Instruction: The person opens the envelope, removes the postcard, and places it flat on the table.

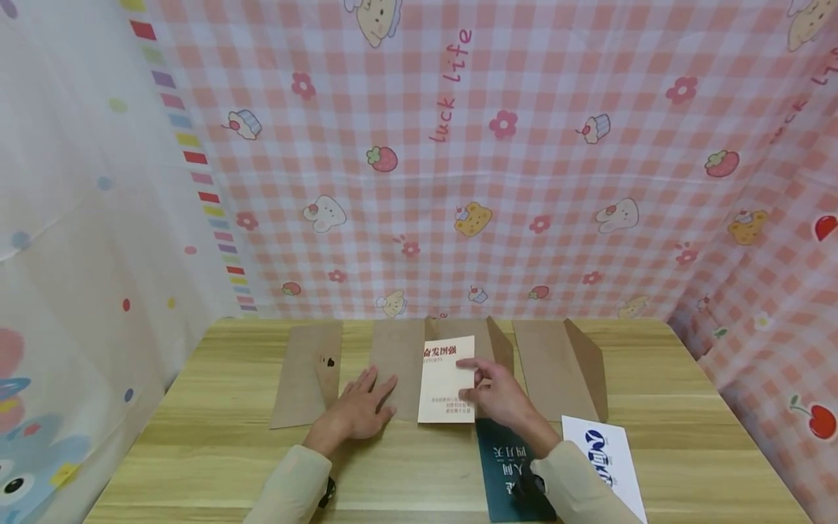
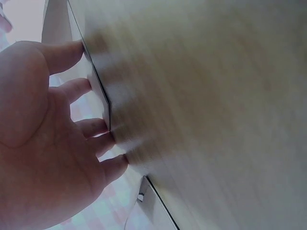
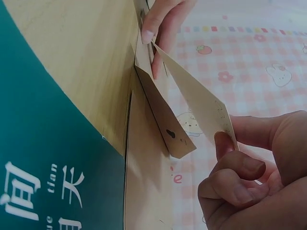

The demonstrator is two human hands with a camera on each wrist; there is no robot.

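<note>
We've got right hand (image 1: 500, 393) fingers pinching the cream card (image 1: 444, 382) above the surface (image 1: 406, 480), left hand (image 1: 358, 415) fingers spread at the second envelope (image 1: 396, 356), leftmost envelope (image 1: 297, 382) likely finished (flap looks folded over), three open envelopes (image 1: 545, 371), teal card (image 1: 503, 484) and white card (image 1: 609, 458) seemingly left

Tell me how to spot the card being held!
Look over the wooden table for the right hand. It pinches the cream card by one side. Unlike the dark green card and the white card lying nearby, it has reddish writing.
</note>
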